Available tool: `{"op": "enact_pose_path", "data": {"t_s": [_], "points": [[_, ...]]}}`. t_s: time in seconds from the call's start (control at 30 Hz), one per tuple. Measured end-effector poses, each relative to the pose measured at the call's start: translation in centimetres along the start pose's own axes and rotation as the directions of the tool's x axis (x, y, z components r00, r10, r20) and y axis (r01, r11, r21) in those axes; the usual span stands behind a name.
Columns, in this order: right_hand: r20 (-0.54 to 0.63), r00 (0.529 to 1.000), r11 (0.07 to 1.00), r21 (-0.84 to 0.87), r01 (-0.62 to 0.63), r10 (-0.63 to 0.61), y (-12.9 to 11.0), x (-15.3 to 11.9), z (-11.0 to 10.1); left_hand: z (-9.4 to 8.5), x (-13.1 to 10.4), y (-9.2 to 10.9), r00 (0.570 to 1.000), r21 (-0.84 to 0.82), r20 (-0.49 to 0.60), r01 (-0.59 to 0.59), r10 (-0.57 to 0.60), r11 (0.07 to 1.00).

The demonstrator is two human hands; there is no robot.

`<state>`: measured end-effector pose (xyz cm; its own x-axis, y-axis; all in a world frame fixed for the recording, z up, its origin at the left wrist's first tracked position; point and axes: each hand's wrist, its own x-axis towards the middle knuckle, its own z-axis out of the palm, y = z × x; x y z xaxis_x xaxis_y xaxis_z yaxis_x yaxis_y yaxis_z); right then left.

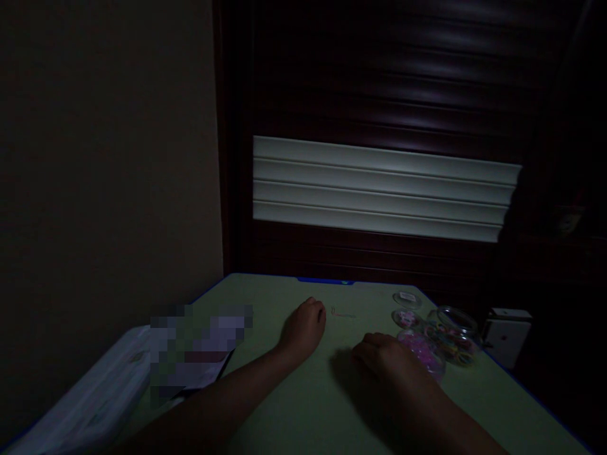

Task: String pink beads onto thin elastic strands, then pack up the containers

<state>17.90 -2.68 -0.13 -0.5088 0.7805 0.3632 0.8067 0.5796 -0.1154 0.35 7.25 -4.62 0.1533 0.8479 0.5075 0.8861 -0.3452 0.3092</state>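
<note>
My left hand (304,325) rests near the middle of the green table (294,417), its fingers curled; anything inside them is hidden. Just right of it lies a small thin item with a pale strand (344,315). Further right, my right hand (379,355) is curled over the table with its fingertips turned down and casts a shadow; what it may hold cannot be made out. Beside its wrist sits a clear container of pink pieces (423,355). A clear jar (453,341) holds colourful bands. Behind stand a small round container (406,318) and a clear lid (406,299).
At the left are a pale plastic-looking package (90,398) and a partly blurred flat item (208,347). A white device (507,335) stands beyond the table's right edge. Dark slatted panels (379,82) rise behind the table, with a wall (109,158) at the left.
</note>
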Motion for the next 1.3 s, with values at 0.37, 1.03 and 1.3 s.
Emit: {"op": "enact_pose_path", "data": {"t_s": [0.37, 1.03, 1.3], "points": [[0.035, 0.999, 0.999, 0.010, -0.042, 0.042, -0.1, -0.1, -0.9, 0.2, 1.0, 0.5, 0.995, 0.084, 0.075, 0.062, -0.068, 0.995], [0.004, 0.999, 0.999, -0.020, -0.050, 0.050, 0.1, -0.1, -1.4, 1.9, 2.2, 2.1, 0.960, 0.128, 0.054, 0.265, -0.273, 0.956], [-0.029, 0.999, 0.999, -0.013, -0.040, 0.039, 0.5, -0.2, -1.4, 1.9, 2.1, 1.9, 0.971, 0.096, 0.053, 0.228, -0.234, 0.969]]}}
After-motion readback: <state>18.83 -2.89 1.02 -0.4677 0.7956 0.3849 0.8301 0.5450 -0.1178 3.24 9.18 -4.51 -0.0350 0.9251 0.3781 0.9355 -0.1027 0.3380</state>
